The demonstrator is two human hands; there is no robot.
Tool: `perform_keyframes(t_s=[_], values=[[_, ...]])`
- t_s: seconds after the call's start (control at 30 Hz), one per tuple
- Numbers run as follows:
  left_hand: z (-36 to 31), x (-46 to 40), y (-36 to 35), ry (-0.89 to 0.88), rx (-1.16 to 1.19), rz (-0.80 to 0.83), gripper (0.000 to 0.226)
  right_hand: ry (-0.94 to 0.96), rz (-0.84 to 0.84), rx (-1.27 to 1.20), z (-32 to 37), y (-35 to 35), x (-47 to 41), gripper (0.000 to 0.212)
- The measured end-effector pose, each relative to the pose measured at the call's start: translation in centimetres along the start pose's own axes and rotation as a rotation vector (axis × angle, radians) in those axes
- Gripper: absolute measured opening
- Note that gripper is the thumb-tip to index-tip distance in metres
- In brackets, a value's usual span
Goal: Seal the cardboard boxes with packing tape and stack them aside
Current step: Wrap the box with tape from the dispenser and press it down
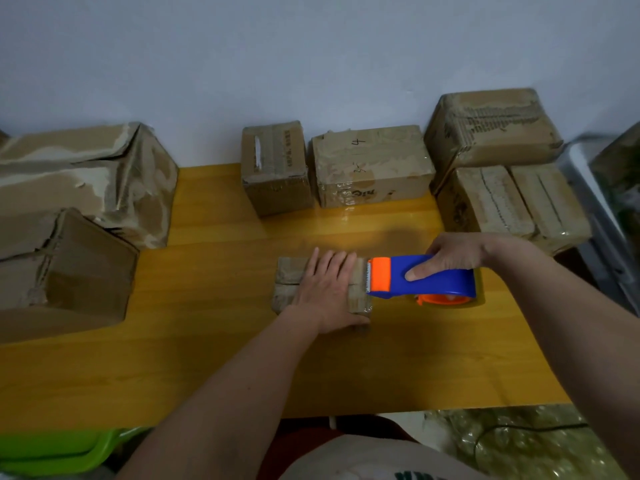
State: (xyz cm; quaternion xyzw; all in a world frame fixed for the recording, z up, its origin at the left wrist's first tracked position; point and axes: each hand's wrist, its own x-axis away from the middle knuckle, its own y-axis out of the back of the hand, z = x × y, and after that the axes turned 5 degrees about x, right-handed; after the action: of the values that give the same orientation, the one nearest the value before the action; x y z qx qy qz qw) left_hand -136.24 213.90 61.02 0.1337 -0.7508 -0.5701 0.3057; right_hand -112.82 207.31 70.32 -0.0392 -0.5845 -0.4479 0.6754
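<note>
Small box (322,289): centre of the frame, on the yellow worktop (221,358), flaps down, contents hidden.
Left hand (329,292): flat on top of the small box, fingers straight and together, pressing down; thumb tucked at the near edge.
Right hand (450,259): curled over the blue body of the tape dispenser (420,277), thumb along its near side, gripping.
Tape dispenser: just right of the small box, orange toothed end touching or nearly touching the box's right edge; orange roll hub low at the right end.
Risk, fingers: toothed blade close to the left fingertips; a push leftward could likely nick them.
Risk, box: light and small, likely to slide or tip under the pull of tape if the left hand lifts.
Risk, tape: strip could wrinkle or land off the seam, since the palm covers most of the top; seam itself not visible.
Stack at right: large box (491,129) resting on lower boxes (512,206), upper right of the frame, taped shut, contents unseen.
Back row: two closed boxes (277,168) (372,164) against the wall, upper centre, glossy with tape.
Left pile: two crumpled bigger boxes (86,181) (65,271), left edge of the frame, closed; contents cannot be told.
Green bin (52,452): lower left corner, below the worktop, inside not visible.
</note>
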Motion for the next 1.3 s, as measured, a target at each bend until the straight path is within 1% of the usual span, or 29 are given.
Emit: perform_keyframes(t_s=[0.13,0.27,0.3,0.4,0.53,0.63,0.77,0.83,0.87,0.93,0.97,1.07,1.17,1.2,1.3], values=[[-0.1,0.1,0.0,-0.003,-0.004,0.002,0.125,-0.042,0.010,0.035,-2.9,1.7,1.7,0.084],[0.3,-0.1,0.4,-0.001,-0.024,0.016,0.124,-0.040,0.020,0.011,-3.6,1.2,1.4,0.103],[0.5,-0.1,0.5,0.005,-0.035,0.024,0.124,-0.039,0.026,-0.002,-3.5,1.0,1.3,0.101],[0.9,0.2,0.8,0.026,-0.054,0.044,0.124,-0.048,0.004,-0.012,-3.4,0.4,1.3,0.084],[0.7,0.2,0.8,0.043,-0.061,0.046,0.125,-0.125,-0.012,0.029,-2.6,-0.1,0.9,0.068],[0.6,0.1,0.8,0.067,-0.041,0.051,0.129,-0.188,-0.058,0.116,-1.1,-0.6,0.2,0.062],[0.3,0.1,0.6,0.092,-0.021,0.043,0.128,-0.256,-0.131,0.207,1.1,-1.5,-0.6,0.065],[0.0,0.2,0.6,0.105,-0.019,0.030,0.128,-0.274,-0.195,0.295,2.5,-2.3,-0.7,0.062],[-0.1,0.2,0.5,0.120,-0.015,0.023,0.128,-0.278,-0.247,0.374,3.1,-2.8,-0.7,0.058],[-0.1,0.3,0.5,0.177,0.017,0.012,0.129,-0.278,-0.390,0.590,3.2,-3.8,-0.7,0.042],[0.0,0.3,0.4,0.212,0.038,0.006,0.130,-0.297,-0.441,0.618,2.5,-4.1,-0.6,0.039],[0.0,0.2,0.4,0.297,0.067,-0.033,0.132,-0.350,-0.531,0.445,0.2,-4.3,-0.5,0.050],[-0.7,0.0,0.3,0.388,0.126,-0.093,0.134,-0.351,-0.682,0.375,-1.0,-5.6,-0.9,0.053],[-0.8,0.0,0.3,0.408,0.148,-0.105,0.135,-0.337,-0.706,0.324,-1.2,-6.3,-1.3,0.053],[-0.2,0.0,0.4,0.373,0.210,-0.083,0.144,-0.309,-0.665,0.211,-2.0,-8.9,-3.2,0.046]])
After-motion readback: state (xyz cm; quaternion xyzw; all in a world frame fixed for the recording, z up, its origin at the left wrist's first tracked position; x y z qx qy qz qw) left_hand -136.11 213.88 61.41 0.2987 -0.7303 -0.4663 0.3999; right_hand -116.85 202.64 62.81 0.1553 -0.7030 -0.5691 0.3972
